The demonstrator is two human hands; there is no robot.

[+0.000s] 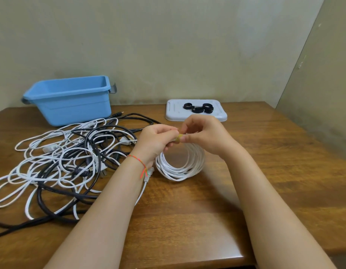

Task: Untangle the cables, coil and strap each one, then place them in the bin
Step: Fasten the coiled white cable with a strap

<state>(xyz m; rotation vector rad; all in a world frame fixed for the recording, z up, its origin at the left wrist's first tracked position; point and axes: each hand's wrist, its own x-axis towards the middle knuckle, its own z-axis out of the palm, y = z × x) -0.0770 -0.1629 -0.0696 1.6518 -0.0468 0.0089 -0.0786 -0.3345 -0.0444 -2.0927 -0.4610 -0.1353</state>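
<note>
i see both hands, left and right, pinching a yellow strap atop the upright white coil mid-bench, its opening facing me, tangled cables at nine o'clock.

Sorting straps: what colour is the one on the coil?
Yellow strap, pinched by both hands atop the white coil; head view.

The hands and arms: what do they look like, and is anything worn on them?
Both arms are bare, with no sleeves in view. The left hand has a thin red-orange string bracelet at the wrist, its loose ends hanging. The right hand wears nothing: no ring, watch or glove.
</note>
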